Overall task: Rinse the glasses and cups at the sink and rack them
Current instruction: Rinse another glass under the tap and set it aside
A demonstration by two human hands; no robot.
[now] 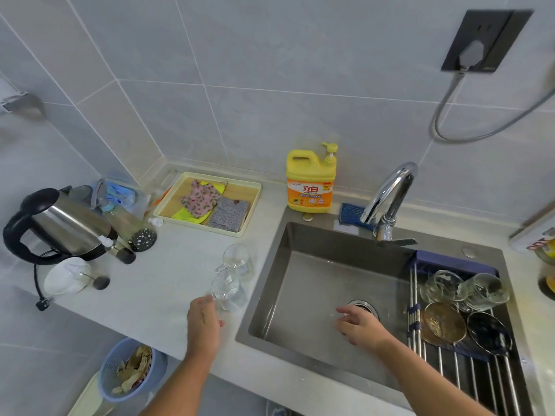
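Glassware already fills the far end of the rack (450, 360) laid over the right side of the sink (315, 283): two clear glasses (464, 289) on their sides, with a brownish bowl (443, 322) and a dark bowl (488, 333) just nearer the person. Left of the sink, on the counter (168, 283), two clear glasses remain. The left hand (204, 322) closes around the nearer glass (223, 291); the farther glass (235, 258) stands untouched behind it. The right hand (359, 324) hovers open and empty over the basin. No water seems to run from the tap (390, 196). Judging by this, roughly half the work is left.
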